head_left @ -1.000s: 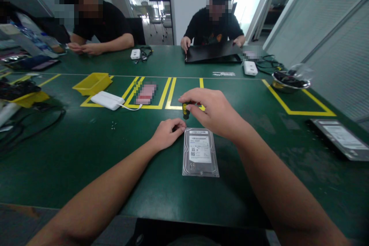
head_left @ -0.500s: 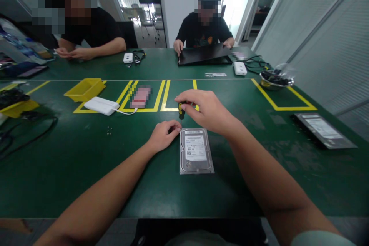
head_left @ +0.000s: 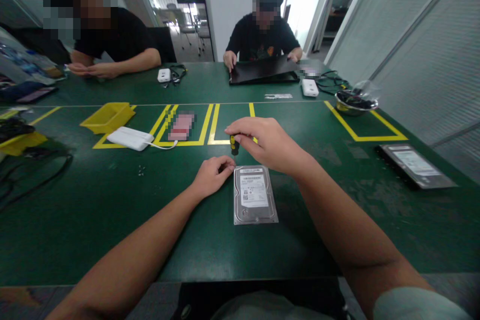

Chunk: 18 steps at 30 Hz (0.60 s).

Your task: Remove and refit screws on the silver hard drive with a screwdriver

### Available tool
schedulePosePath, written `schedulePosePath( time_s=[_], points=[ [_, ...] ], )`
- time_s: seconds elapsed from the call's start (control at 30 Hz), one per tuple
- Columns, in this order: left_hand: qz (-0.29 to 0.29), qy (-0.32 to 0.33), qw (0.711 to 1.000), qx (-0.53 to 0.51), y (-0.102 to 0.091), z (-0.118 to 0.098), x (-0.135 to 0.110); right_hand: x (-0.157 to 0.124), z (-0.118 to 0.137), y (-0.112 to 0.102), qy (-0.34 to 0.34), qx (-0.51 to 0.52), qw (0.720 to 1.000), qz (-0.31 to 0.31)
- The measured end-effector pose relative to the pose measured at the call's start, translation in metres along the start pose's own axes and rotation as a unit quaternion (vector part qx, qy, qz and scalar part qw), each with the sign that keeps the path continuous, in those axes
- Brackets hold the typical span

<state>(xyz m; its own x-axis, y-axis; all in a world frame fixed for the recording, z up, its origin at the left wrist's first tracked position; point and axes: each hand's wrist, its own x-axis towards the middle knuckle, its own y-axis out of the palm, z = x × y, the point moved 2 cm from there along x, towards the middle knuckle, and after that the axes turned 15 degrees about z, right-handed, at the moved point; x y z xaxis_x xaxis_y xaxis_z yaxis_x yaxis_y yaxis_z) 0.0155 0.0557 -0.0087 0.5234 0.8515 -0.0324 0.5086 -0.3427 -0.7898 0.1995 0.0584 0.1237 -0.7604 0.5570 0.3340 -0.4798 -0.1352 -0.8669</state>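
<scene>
A silver hard drive with a white label (head_left: 255, 195) lies flat on the green table in front of me. My right hand (head_left: 266, 142) is closed around the yellow-and-black handle of a screwdriver (head_left: 234, 146), held upright with its shaft down at the drive's far left corner. At that same corner my left hand (head_left: 214, 175) rests on the table, thumb and fingertips pinched together close to the shaft's tip. Whatever those fingertips hold is too small to make out. Several tiny screws (head_left: 141, 170) lie on the table to the left.
A second hard drive (head_left: 416, 166) lies at the right. Beyond my hands are a yellow tray (head_left: 108, 117), a white power bank (head_left: 130, 138) cabled to a phone (head_left: 181, 126), and a metal bowl (head_left: 356, 104) of dark items. Across the table, one person holds a black panel (head_left: 262, 70); another sits left.
The view has shifted slightly. Both hands, the screwdriver and the drive keep the same positions relative to one another.
</scene>
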Motion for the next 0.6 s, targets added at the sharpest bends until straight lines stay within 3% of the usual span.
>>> schedulePosePath(
  time_s=[0.6],
  points=[
    [-0.009,0.002,1.000,0.008,-0.0003,0.0016,-0.0008,0.0022,-0.0042,0.0077,0.013,-0.020,0.999,-0.025]
  ],
)
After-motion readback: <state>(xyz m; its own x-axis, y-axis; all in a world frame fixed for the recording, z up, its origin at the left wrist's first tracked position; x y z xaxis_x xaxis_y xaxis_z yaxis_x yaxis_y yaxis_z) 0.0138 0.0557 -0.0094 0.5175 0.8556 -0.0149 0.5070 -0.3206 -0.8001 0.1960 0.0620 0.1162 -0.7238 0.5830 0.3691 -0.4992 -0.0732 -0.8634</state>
